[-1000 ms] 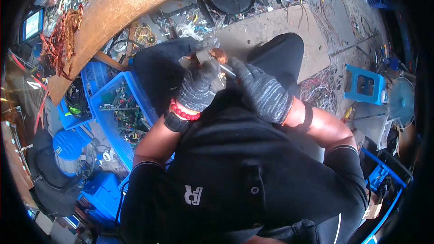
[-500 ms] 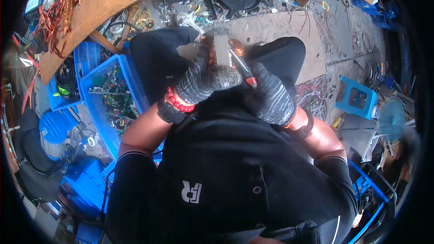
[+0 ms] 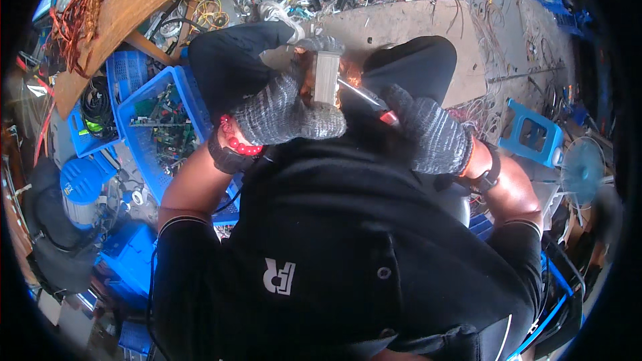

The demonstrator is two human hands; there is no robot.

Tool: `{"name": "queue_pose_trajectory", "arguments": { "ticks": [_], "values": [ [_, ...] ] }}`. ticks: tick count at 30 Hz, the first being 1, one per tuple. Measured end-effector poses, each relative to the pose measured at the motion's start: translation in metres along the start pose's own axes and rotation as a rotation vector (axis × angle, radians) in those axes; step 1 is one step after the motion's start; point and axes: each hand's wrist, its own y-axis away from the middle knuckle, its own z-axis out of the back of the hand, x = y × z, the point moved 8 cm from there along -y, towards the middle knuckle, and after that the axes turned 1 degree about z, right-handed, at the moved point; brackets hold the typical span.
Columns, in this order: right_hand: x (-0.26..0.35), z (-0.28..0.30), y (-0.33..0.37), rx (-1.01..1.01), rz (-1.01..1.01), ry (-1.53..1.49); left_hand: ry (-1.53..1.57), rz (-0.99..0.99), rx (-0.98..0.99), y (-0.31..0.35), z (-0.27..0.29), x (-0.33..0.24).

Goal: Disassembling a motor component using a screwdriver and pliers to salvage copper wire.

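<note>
My gloved left hand (image 3: 286,112) is closed around a small transformer (image 3: 326,79) with a grey block of stacked metal plates and copper windings on its sides. It is held between my knees, its grey face up. In my gloved right hand (image 3: 431,132) is a screwdriver (image 3: 362,95) with a silver shaft and a red part at the handle. Its tip meets the right edge of the grey block, beside the copper. The rest of the handle is hidden under the glove.
Left of me stands a blue crate (image 3: 144,160) of circuit boards. A wooden tabletop (image 3: 144,10) curves across the upper left, with red wires (image 3: 70,20) on it. A blue stool (image 3: 531,134) and a fan (image 3: 582,170) stand at right. Cardboard (image 3: 401,23) and wire scraps cover the floor ahead.
My right hand has moved right and slightly down, with more of the screwdriver showing. The left hand and transformer have shifted slightly left in the view. The screwdriver's tip stays at the transformer.
</note>
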Motion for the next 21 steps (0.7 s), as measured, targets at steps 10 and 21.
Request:
{"name": "queue_pose_trajectory", "arguments": {
  "ticks": [10, 21],
  "values": [
    [-0.008, 0.011, -0.003, 0.336, -0.03, 0.053, -1.038, -0.295, 0.124, -0.011, -0.025, -0.065],
    [-0.002, 0.052, -0.026, -0.18, 0.224, 0.099, -0.788, -0.168, -0.013, -0.032, 0.022, -0.039]
  ]
}}
